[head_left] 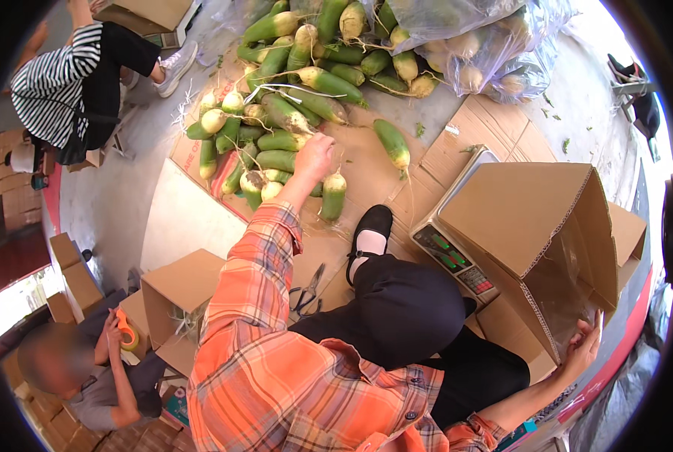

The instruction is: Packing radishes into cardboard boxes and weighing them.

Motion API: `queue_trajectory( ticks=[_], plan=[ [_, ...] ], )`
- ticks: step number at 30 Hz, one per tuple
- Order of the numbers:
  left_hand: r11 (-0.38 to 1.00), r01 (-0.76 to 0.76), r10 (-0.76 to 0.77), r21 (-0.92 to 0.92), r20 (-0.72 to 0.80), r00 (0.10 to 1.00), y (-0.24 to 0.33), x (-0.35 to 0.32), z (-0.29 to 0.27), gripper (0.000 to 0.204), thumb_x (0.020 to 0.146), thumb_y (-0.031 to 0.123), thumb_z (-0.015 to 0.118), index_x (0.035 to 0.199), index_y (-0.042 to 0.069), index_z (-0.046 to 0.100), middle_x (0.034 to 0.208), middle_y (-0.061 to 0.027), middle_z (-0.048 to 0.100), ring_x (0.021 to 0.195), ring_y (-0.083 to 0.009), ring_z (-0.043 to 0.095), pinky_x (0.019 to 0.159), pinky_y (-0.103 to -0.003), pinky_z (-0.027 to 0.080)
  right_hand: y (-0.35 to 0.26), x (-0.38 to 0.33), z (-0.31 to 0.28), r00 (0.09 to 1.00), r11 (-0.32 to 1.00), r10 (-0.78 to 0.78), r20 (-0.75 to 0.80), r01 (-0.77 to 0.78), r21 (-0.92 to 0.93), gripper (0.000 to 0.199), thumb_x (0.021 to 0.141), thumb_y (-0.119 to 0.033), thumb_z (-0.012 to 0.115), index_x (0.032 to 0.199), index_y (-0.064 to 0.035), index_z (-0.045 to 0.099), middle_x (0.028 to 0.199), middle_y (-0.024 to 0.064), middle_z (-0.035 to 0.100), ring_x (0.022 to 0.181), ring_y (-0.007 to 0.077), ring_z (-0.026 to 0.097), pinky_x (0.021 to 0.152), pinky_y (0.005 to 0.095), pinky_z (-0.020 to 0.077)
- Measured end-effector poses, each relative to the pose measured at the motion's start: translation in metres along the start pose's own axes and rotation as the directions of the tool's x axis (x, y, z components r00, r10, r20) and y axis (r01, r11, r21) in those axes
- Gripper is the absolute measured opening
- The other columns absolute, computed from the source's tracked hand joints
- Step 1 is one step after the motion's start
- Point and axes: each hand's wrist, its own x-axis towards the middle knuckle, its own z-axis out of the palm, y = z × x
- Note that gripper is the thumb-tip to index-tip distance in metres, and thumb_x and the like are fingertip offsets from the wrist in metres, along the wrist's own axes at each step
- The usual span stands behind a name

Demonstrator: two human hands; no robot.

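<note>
While the nearer left hand [315, 156] has fingers curled beside the pale end of a long green radish [282, 113], axis running up-left into the radish heap [325, 83], the right hand [585, 343] is at a brown cardboard box [513, 215], either grip hard to tell.

lettering [189, 160] on cardboard [180, 150], digits [449, 261] on scale [468, 278]

Green radishes [282, 113] with pale ends are lying heaped.
A brown box [510, 207] is sitting open on a scale [451, 260].
</note>
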Motion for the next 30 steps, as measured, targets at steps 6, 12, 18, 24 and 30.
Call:
queue_trajectory(
  ticks=[6, 12, 18, 24, 30],
  plan=[
    [0.932, 0.101, -0.241, -0.347, -0.387, 0.89, -0.005, 0.083, 0.016, 0.028, 0.08, 0.014, 0.06, 0.106, 0.004, 0.056, 0.097, -0.0128, 0.056, 0.086, -0.0266, 0.058, 0.069, -0.037, 0.047, -0.007, -0.005, 0.005, 1.0, 1.0, 0.008, -0.01, -0.009, -0.027, 0.04, 0.097, -0.032, 0.039, 0.128, -0.0088, 0.048, 0.078, 0.0002, 0.058, 0.049, -0.0016, 0.036, 0.041, 0.0127, 0.0222],
    [-0.019, 0.236, -0.748, -0.972, 0.17, 0.641, -0.025, 0.149, -0.026, 0.026, 0.091, 0.024, 0.051, 0.111, 0.008, 0.048, 0.101, -0.0045, 0.058, 0.071, -0.0169, 0.06, 0.051, -0.03, 0.043, -0.016, -0.014, 0.008, 0.998, 0.999, 0.028, -0.049, -0.029, -0.019, 0.039, 0.097, -0.031, 0.039, 0.127, -0.0076, 0.049, 0.078, -0.0007, 0.058, 0.051, -0.0016, 0.037, 0.042, 0.0127, 0.023],
    [-0.25, 0.209, -0.724, -0.945, 0.326, 0.608, -0.056, 0.169, -0.029, 0.023, 0.09, 0.035, 0.052, 0.093, 0.013, 0.056, 0.088, 0.0049, 0.059, 0.057, -0.0118, 0.048, 0.051, -0.025, 0.036, -0.019, -0.012, 0.01, 0.999, 0.999, 0.035, -0.036, -0.036, -0.041, 0.039, 0.097, -0.03, 0.039, 0.126, -0.0066, 0.05, 0.078, -0.0016, 0.057, 0.052, -0.0021, 0.037, 0.043, 0.0122, 0.0231],
    [-0.155, 0.435, -0.76, -0.887, 0.388, 0.522, -0.046, 0.169, -0.025, 0.026, 0.085, 0.039, 0.06, 0.093, 0.013, 0.058, 0.083, 0.0002, 0.056, 0.055, -0.0127, 0.043, 0.046, -0.027, 0.035, -0.022, -0.013, 0.011, 0.999, 0.998, 0.046, -0.028, -0.047, -0.046, 0.039, 0.097, -0.03, 0.04, 0.126, -0.0071, 0.05, 0.078, -0.001, 0.057, 0.053, -0.0012, 0.037, 0.045, 0.0124, 0.0269],
    [-0.02, 0.583, -0.817, -0.812, 0.349, 0.458, -0.032, 0.189, -0.02, 0.03, 0.083, 0.042, 0.061, 0.095, 0.016, 0.055, 0.079, -0.0006, 0.05, 0.067, -0.015, 0.045, 0.052, -0.03, 0.036, -0.019, -0.015, 0.01, 0.999, 0.996, 0.044, -0.007, -0.044, -0.074, 0.04, 0.097, -0.031, 0.039, 0.127, -0.0069, 0.049, 0.078, -0.0018, 0.057, 0.054, -0.0012, 0.037, 0.045, 0.013, 0.026]
  ],
)
